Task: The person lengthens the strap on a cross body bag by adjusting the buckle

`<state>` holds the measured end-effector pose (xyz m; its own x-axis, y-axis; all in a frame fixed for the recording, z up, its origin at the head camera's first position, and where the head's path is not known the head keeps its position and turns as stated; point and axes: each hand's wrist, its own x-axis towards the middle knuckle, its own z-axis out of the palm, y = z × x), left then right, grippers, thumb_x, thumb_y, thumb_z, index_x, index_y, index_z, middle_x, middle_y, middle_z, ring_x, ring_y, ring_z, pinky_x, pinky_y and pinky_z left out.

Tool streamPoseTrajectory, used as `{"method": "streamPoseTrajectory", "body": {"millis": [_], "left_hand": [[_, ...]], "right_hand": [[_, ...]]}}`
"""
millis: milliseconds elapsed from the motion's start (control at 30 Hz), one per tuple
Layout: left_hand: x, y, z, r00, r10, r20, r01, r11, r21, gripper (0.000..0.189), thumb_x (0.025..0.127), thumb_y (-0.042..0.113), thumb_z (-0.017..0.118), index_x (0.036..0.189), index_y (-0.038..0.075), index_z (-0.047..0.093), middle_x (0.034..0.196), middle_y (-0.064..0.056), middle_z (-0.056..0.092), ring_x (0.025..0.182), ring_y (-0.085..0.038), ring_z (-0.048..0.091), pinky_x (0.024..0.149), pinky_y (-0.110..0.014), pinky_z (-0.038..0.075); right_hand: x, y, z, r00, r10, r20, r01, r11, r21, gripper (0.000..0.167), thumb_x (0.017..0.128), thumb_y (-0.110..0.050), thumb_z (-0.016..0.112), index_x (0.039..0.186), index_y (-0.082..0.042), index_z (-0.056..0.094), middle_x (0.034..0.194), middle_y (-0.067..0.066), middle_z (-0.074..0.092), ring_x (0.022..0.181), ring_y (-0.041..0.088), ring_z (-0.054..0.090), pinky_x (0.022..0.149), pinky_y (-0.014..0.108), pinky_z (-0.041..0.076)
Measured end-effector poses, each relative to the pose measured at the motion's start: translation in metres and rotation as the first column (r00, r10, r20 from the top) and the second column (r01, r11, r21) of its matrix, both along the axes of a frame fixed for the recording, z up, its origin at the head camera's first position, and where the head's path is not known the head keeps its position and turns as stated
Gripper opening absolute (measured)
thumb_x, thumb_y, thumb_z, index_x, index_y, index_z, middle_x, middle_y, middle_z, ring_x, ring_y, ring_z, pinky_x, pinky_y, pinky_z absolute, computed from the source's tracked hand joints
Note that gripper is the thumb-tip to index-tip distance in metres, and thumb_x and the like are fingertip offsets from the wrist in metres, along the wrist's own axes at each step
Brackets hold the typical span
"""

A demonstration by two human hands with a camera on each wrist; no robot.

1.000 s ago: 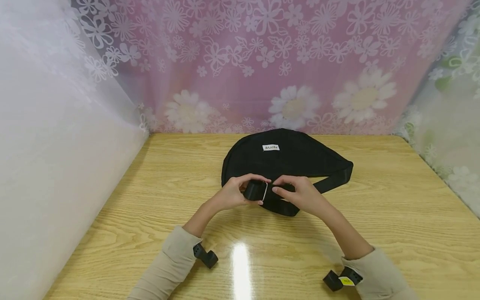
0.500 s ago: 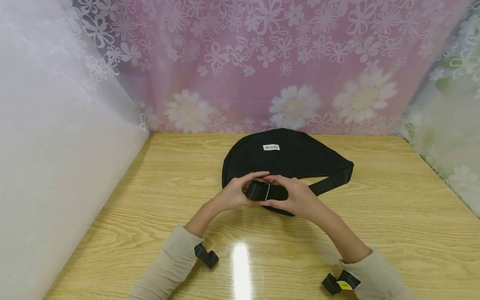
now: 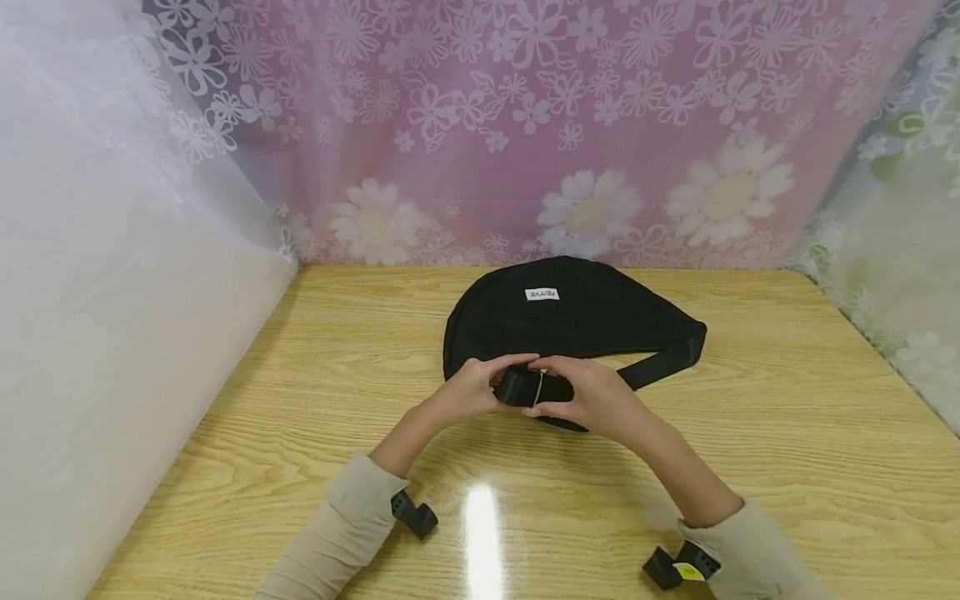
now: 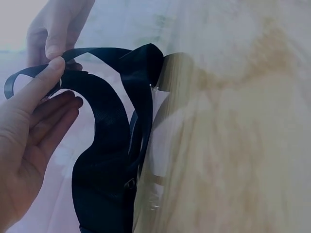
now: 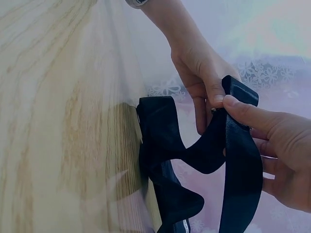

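Black fabric makes up the one bag (image 3: 577, 321) I count in my head view, lying by the far edge of the wood-grain table (image 3: 795, 417), just beyond the hands. Its long axis runs roughly left to right across the table; the broad rounded end lies to the person's left and the narrow end points right. One white label (image 3: 542, 294) sits on it, lettering upside down to me.

One black strap (image 3: 662, 365) folds back from the narrow tip toward the hands, and I see one thin metal buckle (image 3: 538, 389) on it, standing crosswise to the strap's length. There are two hands. The left hand (image 3: 468, 390) pinches the strap next to the buckle between thumb and fingers, a short loop curling inside its grip; the right hand (image 3: 600, 396) pinches the strap at the buckle's other side, thumb and forefinger rounded. Their thumbs nearly meet in both my wrist views.

I also count two beige sleeves (image 3: 330, 533), each with a black wrist device (image 3: 414, 512), and one pink flowered cloth (image 3: 450, 108) hanging behind.
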<state>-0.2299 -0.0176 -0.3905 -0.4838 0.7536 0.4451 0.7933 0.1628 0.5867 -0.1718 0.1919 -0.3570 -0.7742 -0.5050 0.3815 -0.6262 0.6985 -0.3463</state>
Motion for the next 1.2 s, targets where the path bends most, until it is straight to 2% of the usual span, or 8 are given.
{"method": "streamPoseTrajectory", "body": {"millis": [133,267,367,633,800,900,1033,1200], "left_hand": [[0.0,0.001,0.0,0.999,0.032,0.025,-0.031,0.999,-0.019,0.062,0.073,0.006,0.078,0.128,-0.001,0.05,0.105,-0.015,0.064,0.083,-0.017,0.065,0.074,-0.019,0.048],[0.0,-0.001,0.001,0.992,-0.006,0.126,0.007,1.0,-0.007,0.065,0.073,0.002,0.076,0.131,-0.003,0.046,0.108,-0.017,0.062,0.087,-0.018,0.064,0.075,-0.02,0.049],[0.0,-0.002,0.002,0.986,-0.032,0.166,0.034,0.999,-0.004,0.066,0.075,-0.003,0.074,0.133,-0.005,0.043,0.109,-0.019,0.061,0.09,-0.018,0.064,0.076,-0.02,0.048],[-0.001,-0.002,0.002,0.987,-0.034,0.155,0.033,0.999,0.009,0.061,0.077,-0.007,0.07,0.132,-0.007,0.044,0.113,-0.02,0.06,0.094,-0.021,0.063,0.078,-0.02,0.048],[0.0,-0.002,0.002,0.983,-0.035,0.178,0.03,0.999,0.033,0.06,0.078,-0.007,0.069,0.132,-0.006,0.044,0.113,-0.02,0.059,0.094,-0.021,0.062,0.077,-0.021,0.048],[0.0,-0.002,0.003,0.98,-0.028,0.198,0.026,1.0,0.013,0.064,0.077,-0.006,0.071,0.134,-0.003,0.042,0.114,-0.019,0.059,0.097,-0.022,0.061,0.079,-0.023,0.048],[-0.004,-0.005,0.003,0.976,0.055,0.208,-0.033,0.994,-0.107,0.066,0.078,0.004,0.073,0.137,0.004,0.042,0.116,-0.012,0.059,0.104,-0.019,0.057,0.084,-0.024,0.045],[-0.012,-0.013,0.0,0.961,0.217,0.169,-0.174,0.956,-0.238,0.043,0.086,0.015,0.066,0.126,0.005,0.055,0.115,-0.005,0.06,0.107,-0.017,0.054,0.088,-0.028,0.044]], "right_hand": [[-0.001,0.001,0.0,1.0,0.002,-0.001,-0.002,1.0,-0.014,0.054,0.069,-0.026,0.082,0.113,-0.002,0.061,0.102,0.008,0.065,0.089,0.022,0.062,0.073,0.035,0.051],[-0.001,0.001,-0.001,1.0,0.004,-0.004,-0.004,1.0,-0.013,0.055,0.069,-0.024,0.082,0.114,-0.001,0.061,0.105,0.009,0.064,0.091,0.023,0.062,0.074,0.035,0.051],[-0.001,0.002,-0.002,1.0,0.014,-0.018,-0.014,1.0,0.001,0.056,0.069,-0.023,0.082,0.116,0.0,0.06,0.107,0.011,0.063,0.092,0.024,0.062,0.075,0.035,0.051],[0.001,0.001,-0.001,0.998,0.011,-0.066,-0.006,0.997,0.071,0.062,0.069,-0.026,0.082,0.12,0.0,0.057,0.11,0.013,0.061,0.09,0.026,0.063,0.073,0.037,0.052],[-0.001,0.001,-0.003,0.993,0.025,-0.119,-0.019,0.998,0.055,0.059,0.069,-0.025,0.082,0.118,-0.001,0.058,0.105,0.011,0.062,0.085,0.024,0.063,0.069,0.036,0.052],[-0.002,0.002,-0.004,0.992,0.034,-0.12,-0.03,0.999,0.039,0.058,0.069,-0.025,0.082,0.117,-0.001,0.059,0.104,0.011,0.062,0.084,0.024,0.063,0.068,0.035,0.052],[-0.004,0.006,-0.004,0.994,0.057,-0.095,-0.058,0.998,-0.008,0.056,0.071,-0.023,0.081,0.117,-0.002,0.058,0.103,0.009,0.062,0.081,0.022,0.063,0.065,0.032,0.052],[-0.009,0.012,-0.005,0.99,0.125,-0.06,-0.13,0.987,-0.092,0.053,0.072,-0.018,0.079,0.119,-0.006,0.057,0.103,0.005,0.061,0.082,0.018,0.06,0.063,0.03,0.05]]}}
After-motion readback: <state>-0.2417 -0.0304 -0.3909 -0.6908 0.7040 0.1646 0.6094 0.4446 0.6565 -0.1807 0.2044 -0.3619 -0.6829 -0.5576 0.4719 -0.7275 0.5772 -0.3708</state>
